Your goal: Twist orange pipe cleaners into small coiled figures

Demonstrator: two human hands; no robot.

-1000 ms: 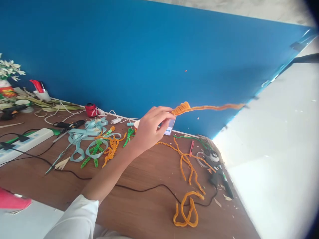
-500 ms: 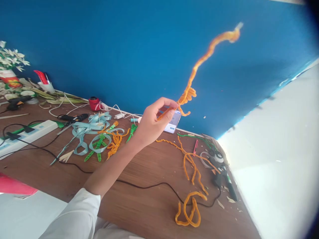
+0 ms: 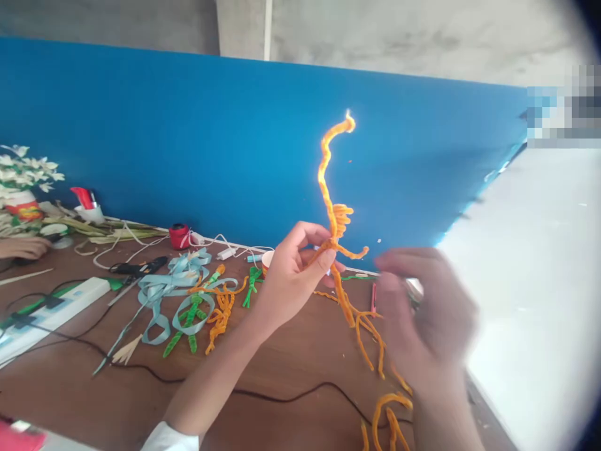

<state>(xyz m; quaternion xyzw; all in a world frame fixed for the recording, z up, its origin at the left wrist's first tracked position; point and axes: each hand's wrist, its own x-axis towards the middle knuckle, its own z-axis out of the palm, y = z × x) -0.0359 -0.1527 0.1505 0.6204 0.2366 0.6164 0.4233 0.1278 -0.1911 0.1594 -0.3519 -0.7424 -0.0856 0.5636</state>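
Observation:
My left hand (image 3: 293, 272) pinches a twisted orange pipe cleaner figure (image 3: 323, 169) between thumb and fingertips, upright above the table. Its long stem rises against the blue wall to a small hooked end. A bunch of short loops sticks out beside the stem, with a thin arm to the right and a leg hanging below. To the right, apart from the figure, my right hand (image 3: 427, 313) is smeared by motion; its fingers look bent, but what they hold, if anything, is unclear. Loose orange pipe cleaners (image 3: 380, 357) lie on the table below, partly behind the right hand.
Blue ribbon (image 3: 159, 294), a green pipe cleaner figure (image 3: 190, 319) and an orange bundle (image 3: 221, 316) lie left of centre. Beyond are a glue gun (image 3: 141, 269) and a power strip (image 3: 70, 307). Another person's hand (image 3: 23, 247) rests far left. A black cable (image 3: 300, 393) crosses the table.
My right hand has come into view from the right. The view has tilted up, and the orange figure, still in my left hand, now stands more upright with a leg showing below.

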